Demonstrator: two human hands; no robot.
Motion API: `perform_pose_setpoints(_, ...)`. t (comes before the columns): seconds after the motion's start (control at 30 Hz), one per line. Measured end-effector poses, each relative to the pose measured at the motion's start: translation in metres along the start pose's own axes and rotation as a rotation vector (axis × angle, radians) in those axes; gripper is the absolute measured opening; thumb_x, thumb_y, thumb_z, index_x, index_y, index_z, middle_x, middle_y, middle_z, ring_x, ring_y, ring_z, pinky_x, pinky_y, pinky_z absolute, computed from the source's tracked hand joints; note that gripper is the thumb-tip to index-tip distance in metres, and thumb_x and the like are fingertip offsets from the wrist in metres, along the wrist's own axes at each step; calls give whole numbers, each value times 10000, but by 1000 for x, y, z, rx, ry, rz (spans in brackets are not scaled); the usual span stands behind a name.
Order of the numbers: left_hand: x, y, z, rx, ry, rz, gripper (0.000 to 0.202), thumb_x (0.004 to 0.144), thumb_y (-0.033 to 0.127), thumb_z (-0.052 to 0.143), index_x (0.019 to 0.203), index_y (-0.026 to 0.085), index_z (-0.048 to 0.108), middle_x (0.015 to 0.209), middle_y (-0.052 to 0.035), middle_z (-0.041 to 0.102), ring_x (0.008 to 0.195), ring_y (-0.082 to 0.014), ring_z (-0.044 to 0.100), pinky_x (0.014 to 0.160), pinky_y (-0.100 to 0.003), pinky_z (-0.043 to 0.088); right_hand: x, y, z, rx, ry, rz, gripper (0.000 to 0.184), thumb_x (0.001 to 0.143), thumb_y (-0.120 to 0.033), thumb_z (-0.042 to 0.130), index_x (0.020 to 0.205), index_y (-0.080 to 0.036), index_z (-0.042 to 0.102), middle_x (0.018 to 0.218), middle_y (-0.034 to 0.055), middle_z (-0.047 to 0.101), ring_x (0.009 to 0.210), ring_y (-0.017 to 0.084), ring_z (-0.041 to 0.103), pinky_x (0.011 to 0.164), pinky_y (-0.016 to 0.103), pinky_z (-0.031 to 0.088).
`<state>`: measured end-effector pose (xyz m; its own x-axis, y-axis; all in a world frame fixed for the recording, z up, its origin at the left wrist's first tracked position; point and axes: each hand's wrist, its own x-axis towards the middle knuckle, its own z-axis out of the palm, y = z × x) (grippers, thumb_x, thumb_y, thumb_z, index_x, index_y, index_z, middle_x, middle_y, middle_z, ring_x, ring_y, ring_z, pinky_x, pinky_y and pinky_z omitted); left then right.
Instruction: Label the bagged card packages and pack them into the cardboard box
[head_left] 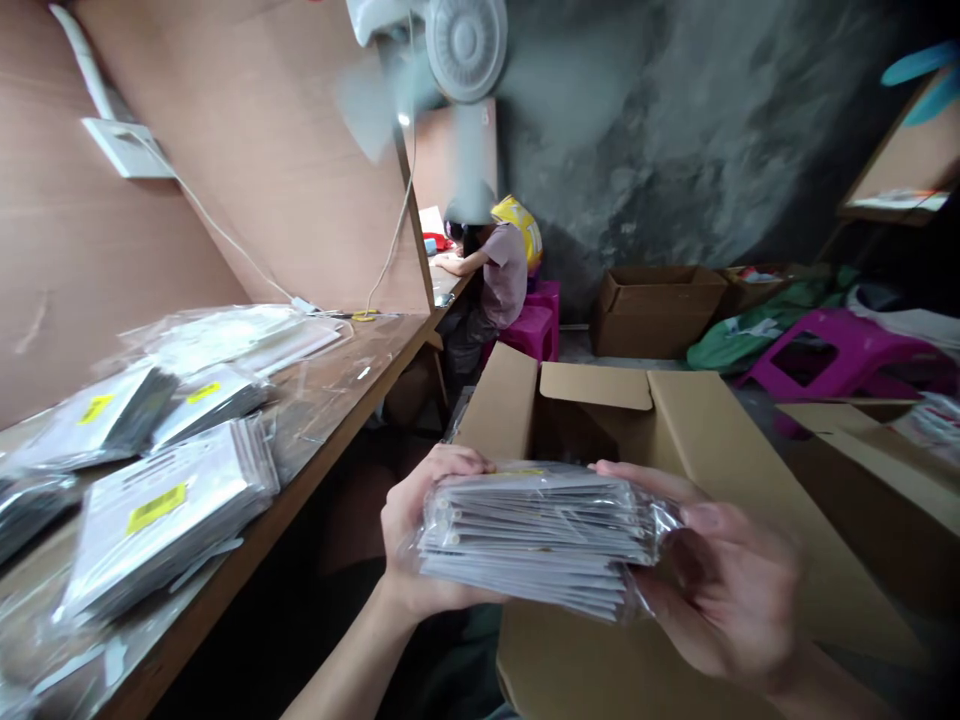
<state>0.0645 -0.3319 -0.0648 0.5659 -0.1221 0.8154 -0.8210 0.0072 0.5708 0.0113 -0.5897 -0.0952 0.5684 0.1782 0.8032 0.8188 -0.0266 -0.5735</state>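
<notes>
My left hand (427, 525) and my right hand (724, 585) grip opposite ends of a stack of flat white packets in clear plastic wrap (536, 540). The stack is level, and its wrap crinkles around my fingers. It hangs over an open cardboard box (596, 387), whose flaps stand up around the opening. The stack and my hands hide part of the box's mouth, and its inside is dark.
To the left, a wooden bench (330, 420) holds several plastic-wrapped stacks with yellow labels (154, 510). A wall fan (465, 50) spins above it. Farther back, a person (495, 275) sits on a pink stool at the bench. Cardboard boxes (656, 310) stand on the floor at the right.
</notes>
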Motion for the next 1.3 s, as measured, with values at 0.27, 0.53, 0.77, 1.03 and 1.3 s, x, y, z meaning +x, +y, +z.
perform_pose_setpoints(0.27,-6,-13,-2,-24,26,-9,746,543,600,994,1112,205,717,1005,-80,698,960,-278,692,877,-430,617,16,-6,3,-46,-37,-94,888,858,-22,780,1591,-341,393,1564,142,538,1418,376,564,1091,603,580)
perform_pose_setpoints(0.53,-11,-15,-5,-20,45,-30,782,552,596,990,1191,245,707,1054,-80,695,1007,-306,676,958,-483,587,19,-6,4,-50,-35,-101,894,862,-90,816,1600,-356,388,1553,147,540,1414,392,559,1079,629,570)
perform_pose_setpoints(0.77,-12,-9,-7,-47,27,-98,741,552,566,1004,1169,278,710,1056,-75,678,1039,-330,656,999,-510,562,21,-9,5,-80,-25,-124,870,877,-119,812,1604,-354,397,1536,139,557,1390,383,581,1059,606,576)
perform_pose_setpoints(1.03,-12,-6,-7,-33,42,-143,737,549,599,995,1158,292,715,1068,-77,679,1058,-342,647,991,-516,555,22,-10,6,-96,-7,-142,846,892,-153,812,1605,-354,403,1539,128,557,1375,370,586,1061,592,560)
perform_pose_setpoints(1.3,-13,-4,-7,-17,29,-162,698,588,619,969,1164,322,708,1098,-68,667,1083,-341,633,1025,-526,539,25,-11,10,-86,13,-177,833,898,-151,809,1605,-339,411,1537,140,560,1364,363,591,1059,583,553)
